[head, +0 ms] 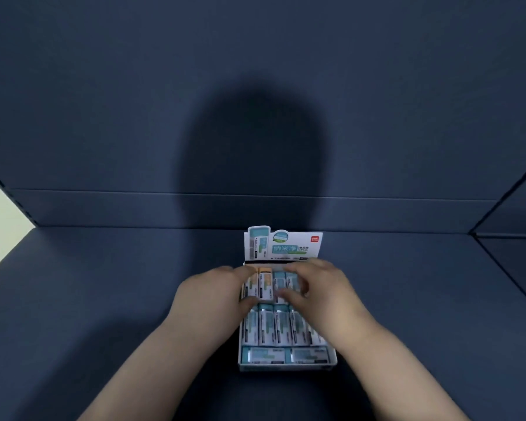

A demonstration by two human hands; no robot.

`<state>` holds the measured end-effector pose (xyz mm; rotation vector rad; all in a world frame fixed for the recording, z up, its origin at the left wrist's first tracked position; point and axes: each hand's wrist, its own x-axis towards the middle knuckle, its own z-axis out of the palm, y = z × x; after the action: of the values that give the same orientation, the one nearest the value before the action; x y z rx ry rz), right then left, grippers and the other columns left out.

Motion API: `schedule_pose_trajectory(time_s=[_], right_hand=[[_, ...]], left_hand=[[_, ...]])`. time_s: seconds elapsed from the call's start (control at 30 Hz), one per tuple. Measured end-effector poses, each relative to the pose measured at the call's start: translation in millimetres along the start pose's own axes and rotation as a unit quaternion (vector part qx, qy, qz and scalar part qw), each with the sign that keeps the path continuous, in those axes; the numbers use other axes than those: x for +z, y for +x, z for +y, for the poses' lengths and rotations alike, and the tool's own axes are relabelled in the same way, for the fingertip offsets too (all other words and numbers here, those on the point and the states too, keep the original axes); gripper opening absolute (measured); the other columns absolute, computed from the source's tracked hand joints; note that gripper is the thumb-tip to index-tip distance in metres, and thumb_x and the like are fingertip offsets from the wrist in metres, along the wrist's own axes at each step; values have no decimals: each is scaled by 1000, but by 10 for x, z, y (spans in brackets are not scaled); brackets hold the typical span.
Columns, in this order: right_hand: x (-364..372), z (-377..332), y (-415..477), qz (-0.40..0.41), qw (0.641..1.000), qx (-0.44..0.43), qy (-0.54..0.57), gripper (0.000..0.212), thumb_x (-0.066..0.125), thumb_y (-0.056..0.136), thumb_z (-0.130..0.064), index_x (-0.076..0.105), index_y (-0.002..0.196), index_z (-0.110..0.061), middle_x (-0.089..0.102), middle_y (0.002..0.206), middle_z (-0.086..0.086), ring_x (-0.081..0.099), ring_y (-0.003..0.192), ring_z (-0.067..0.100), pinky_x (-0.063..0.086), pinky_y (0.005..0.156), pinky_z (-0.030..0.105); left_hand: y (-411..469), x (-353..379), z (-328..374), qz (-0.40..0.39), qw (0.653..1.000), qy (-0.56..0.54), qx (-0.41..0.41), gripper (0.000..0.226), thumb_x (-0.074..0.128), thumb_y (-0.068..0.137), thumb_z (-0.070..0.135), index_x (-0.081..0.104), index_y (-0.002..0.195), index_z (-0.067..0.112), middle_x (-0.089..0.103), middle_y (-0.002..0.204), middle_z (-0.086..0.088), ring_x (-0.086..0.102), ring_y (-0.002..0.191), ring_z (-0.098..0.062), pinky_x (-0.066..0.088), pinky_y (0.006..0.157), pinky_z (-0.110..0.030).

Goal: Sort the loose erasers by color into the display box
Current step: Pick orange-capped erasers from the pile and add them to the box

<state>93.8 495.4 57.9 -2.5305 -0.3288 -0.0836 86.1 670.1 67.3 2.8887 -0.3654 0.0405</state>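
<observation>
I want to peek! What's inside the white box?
The box holds wrapped erasers: orange erasers at the back left, teal erasers elsewhere. The left hand and right hand cover part of the back row, hiding some.

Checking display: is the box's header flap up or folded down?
Up: the white printed cardboard flap stands upright behind the back eraser row.

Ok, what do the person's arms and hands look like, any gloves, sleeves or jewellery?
The left hand and right hand wear no gloves. No sleeve shows on the left forearm or right forearm down to the frame's edge. No watch or bracelet shows; blur could hide a thin ring.
</observation>
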Motion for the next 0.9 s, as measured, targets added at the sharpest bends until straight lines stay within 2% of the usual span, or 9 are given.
schedule_pose_trajectory(time_s=[0.13,0.23,0.33,0.4,0.53,0.7,0.8,0.83,0.9], right_hand=[[-152,114,-98,76,997,21,21,36,70,81,-35,66,114,-22,40,67,-15,42,70,1,31,66,9],[-216,169,-185,94,995,23,16,31,73,78,-31,69,107,-21,44,64,-11,44,66,1,33,64,13],[-254,229,-299,90,996,18,14,27,74,77,-29,71,103,-23,43,64,-11,44,65,2,32,62,9],[-285,301,-388,80,997,15,8,27,74,77,-30,70,103,-23,43,65,-12,45,67,4,35,64,13],[-413,523,-546,46,999,10,-10,37,71,79,-36,66,114,-24,42,68,-14,47,76,9,38,74,20],[-753,845,-738,-12,999,-8,-30,46,60,87,-41,53,130,-28,32,74,-21,38,90,2,35,85,17],[-952,1071,-838,-46,998,-24,-29,46,54,91,-40,47,135,-28,36,83,-17,36,93,1,34,87,17],[-992,1145,-860,-51,998,-31,-29,46,55,91,-40,47,135,-27,37,83,-16,37,92,2,35,86,17],[-1084,1302,-917,-60,997,-46,-32,48,56,90,-41,48,134,-27,34,78,-21,37,90,2,34,83,16]], left_hand=[[-74,-91,82,49,998,10,35,43,40,93,49,35,136,44,54,113,14,54,101,-7,39,74,-22],[-102,-70,244,70,995,16,76,42,40,94,46,39,135,40,57,116,15,55,103,-9,38,83,-25],[-77,22,402,82,992,6,100,31,60,82,39,65,111,31,67,86,9,65,76,-17,46,67,-32],[-29,118,524,102,989,17,110,28,62,71,39,71,95,27,65,68,7,63,60,-18,46,54,-31],[23,216,874,104,987,56,111,25,64,66,39,72,87,26,63,62,5,62,55,-20,48,53,-34],[-14,259,1423,58,993,33,92,32,54,85,38,64,114,27,66,86,2,64,80,-23,44,70,-36],[-27,331,1752,77,992,22,97,35,55,77,38,67,108,28,63,73,3,64,65,-19,45,57,-33],[-34,341,1851,62,994,20,86,39,52,82,38,62,119,29,65,82,3,65,74,-19,45,63,-34],[-47,460,2010,76,994,31,68,48,39,95,42,34,142,32,59,114,4,57,105,-19,38,85,-33]])
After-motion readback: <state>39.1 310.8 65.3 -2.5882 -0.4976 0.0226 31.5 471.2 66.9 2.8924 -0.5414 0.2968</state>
